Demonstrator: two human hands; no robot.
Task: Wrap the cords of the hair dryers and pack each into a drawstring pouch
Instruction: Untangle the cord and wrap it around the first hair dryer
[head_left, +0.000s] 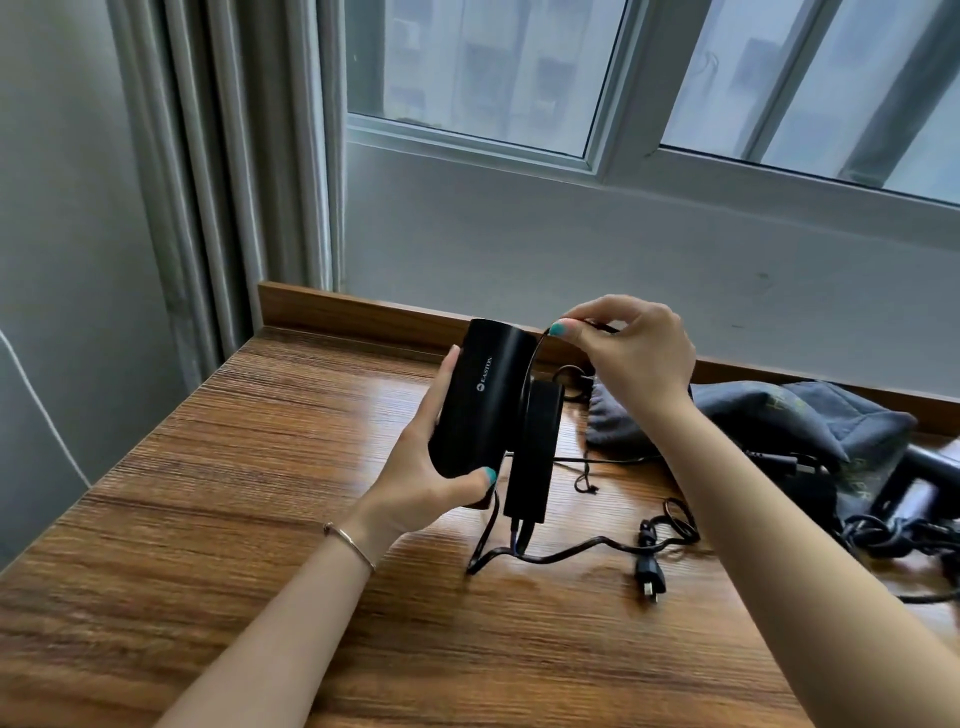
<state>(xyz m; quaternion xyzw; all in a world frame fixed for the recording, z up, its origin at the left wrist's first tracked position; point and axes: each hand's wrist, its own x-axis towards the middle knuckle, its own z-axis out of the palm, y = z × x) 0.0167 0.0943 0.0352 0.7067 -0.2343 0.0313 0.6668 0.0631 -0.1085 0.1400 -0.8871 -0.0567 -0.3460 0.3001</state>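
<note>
My left hand (421, 467) grips the barrel of a black hair dryer (480, 400), held upright above the wooden table (260, 519) with its folded handle (537, 447) pointing down. My right hand (631, 348) pinches the dryer's black cord (530, 374) above the barrel, and the cord arcs down over the handle. The rest of the cord lies looped on the table and ends in a plug (649, 574). Grey drawstring pouches (779, 415) lie at the right, behind my right forearm. A second black hair dryer (919, 478) lies at the far right, partly cut off.
A raised wooden lip (363, 312) runs along the table's back edge under the window wall. Grey curtains (223, 182) hang at the left. A tangled second cord (893, 535) sits near the right edge. A loose pouch drawstring (584, 478) trails on the table.
</note>
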